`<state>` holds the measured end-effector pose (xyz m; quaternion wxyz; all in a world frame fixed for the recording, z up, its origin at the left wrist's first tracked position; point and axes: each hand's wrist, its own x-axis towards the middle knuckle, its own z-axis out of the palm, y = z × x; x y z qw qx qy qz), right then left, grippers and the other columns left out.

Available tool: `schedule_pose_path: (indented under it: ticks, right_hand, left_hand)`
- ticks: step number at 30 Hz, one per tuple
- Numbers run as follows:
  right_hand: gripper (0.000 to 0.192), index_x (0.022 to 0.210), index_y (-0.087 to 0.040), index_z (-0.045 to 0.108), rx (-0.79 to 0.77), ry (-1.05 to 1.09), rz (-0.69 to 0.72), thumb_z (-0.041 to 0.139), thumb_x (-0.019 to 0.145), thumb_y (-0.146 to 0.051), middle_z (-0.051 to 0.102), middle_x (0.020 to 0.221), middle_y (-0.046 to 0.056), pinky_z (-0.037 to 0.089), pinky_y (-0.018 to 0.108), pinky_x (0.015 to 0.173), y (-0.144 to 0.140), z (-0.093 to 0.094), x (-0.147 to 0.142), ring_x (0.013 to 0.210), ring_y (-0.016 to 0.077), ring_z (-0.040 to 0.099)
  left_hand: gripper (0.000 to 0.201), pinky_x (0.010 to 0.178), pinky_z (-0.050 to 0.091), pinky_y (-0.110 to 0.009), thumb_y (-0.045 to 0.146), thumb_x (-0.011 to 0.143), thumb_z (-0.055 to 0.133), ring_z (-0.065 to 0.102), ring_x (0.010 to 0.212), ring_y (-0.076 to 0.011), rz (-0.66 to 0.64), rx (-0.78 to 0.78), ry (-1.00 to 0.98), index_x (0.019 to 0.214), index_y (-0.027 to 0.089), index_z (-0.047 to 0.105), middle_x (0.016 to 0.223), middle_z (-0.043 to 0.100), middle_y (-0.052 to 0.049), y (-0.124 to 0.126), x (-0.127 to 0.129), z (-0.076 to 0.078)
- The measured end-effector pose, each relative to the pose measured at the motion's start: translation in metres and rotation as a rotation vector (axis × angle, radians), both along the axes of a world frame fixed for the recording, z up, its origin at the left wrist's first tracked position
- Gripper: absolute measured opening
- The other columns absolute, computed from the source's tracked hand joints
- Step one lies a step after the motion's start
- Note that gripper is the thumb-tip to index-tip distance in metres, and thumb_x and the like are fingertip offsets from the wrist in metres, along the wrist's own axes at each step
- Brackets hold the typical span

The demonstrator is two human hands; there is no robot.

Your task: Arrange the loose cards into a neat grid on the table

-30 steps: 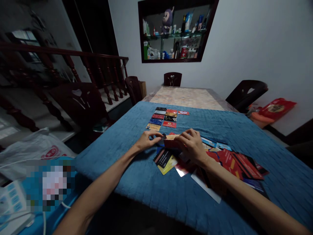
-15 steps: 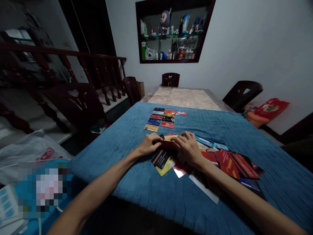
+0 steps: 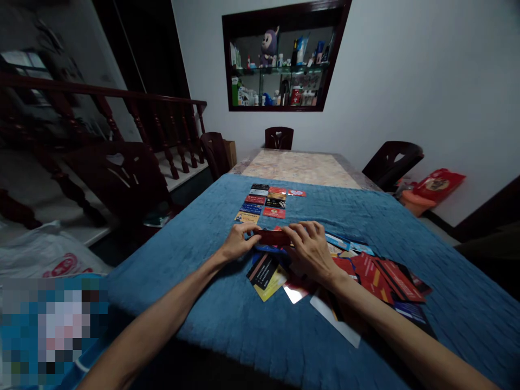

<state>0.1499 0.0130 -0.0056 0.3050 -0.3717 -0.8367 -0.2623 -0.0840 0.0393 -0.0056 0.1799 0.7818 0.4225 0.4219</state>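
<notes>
A dark red card (image 3: 273, 237) is held up on edge between my hands, just above the blue cloth. My left hand (image 3: 239, 242) pinches its left end with thumb and fingertips. My right hand (image 3: 311, 246) closes over its right end, fingers bent and thumb hidden. Beneath them lies a loose heap of cards: a black card with printed lines (image 3: 263, 272), a yellow card (image 3: 273, 287) and several red cards (image 3: 371, 276) reaching right. Beyond my hands, overlapping cards stand in two columns, the left one ending in a tan card (image 3: 247, 218). A red card with a heart (image 3: 297, 193) sits apart at right.
The blue cloth (image 3: 174, 254) covers the near part of the table; its marble-patterned top (image 3: 300, 165) shows at the far end. Dark chairs (image 3: 278, 138) surround it. A white plastic bag (image 3: 49, 252) is at lower left, and a red bag (image 3: 439, 181) stands at right.
The card between my hands has tilted upright and now hides the tan card behind it. Something blue shows beneath it. The whole view has shifted slightly.
</notes>
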Motion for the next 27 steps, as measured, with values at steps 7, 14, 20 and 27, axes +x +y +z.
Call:
schedule_pose_path:
  ticks: [7,14,20,27]
  right_hand:
    - [0.029,0.120,-0.021,0.059,0.060,-0.017,-0.019,0.055,0.092,-0.022,0.067,0.109,0.010,0.030,0.043,0.093,0.000,0.002,-0.001,0.102,0.0263,0.048]
    - [0.028,0.119,-0.021,0.061,0.171,-0.008,-0.055,0.056,0.091,-0.023,0.062,0.110,0.011,0.032,0.041,0.090,0.013,0.009,0.006,0.103,0.0263,0.046]
    - [0.038,0.128,-0.022,0.058,0.165,-0.051,-0.065,0.056,0.090,-0.028,0.060,0.110,0.012,0.031,0.043,0.089,0.029,0.019,0.013,0.104,0.0282,0.044]
    - [0.038,0.125,-0.019,0.060,0.094,-0.057,-0.058,0.056,0.089,-0.031,0.061,0.110,0.014,0.032,0.042,0.084,0.057,0.025,0.017,0.102,0.0288,0.044]
  left_hand:
    - [0.013,0.077,0.050,-0.029,0.011,0.075,0.064,0.064,0.078,-0.0167,-0.008,-0.016,-0.011,0.084,0.015,0.072,0.085,0.073,-0.003,0.003,0.003,0.005]
    - [0.014,0.075,0.049,-0.029,0.011,0.077,0.063,0.063,0.078,-0.0172,-0.022,0.017,0.046,0.086,0.016,0.072,0.083,0.072,-0.003,0.013,0.010,0.018]
    - [0.037,0.081,0.051,-0.030,0.009,0.078,0.062,0.065,0.083,-0.0161,-0.019,0.083,0.039,0.114,0.020,0.064,0.097,0.071,-0.002,0.027,0.016,0.021]
    - [0.047,0.097,0.048,-0.043,0.011,0.080,0.063,0.057,0.106,-0.0254,-0.078,0.292,0.286,0.127,0.017,0.054,0.116,0.064,-0.010,0.044,0.018,0.025]
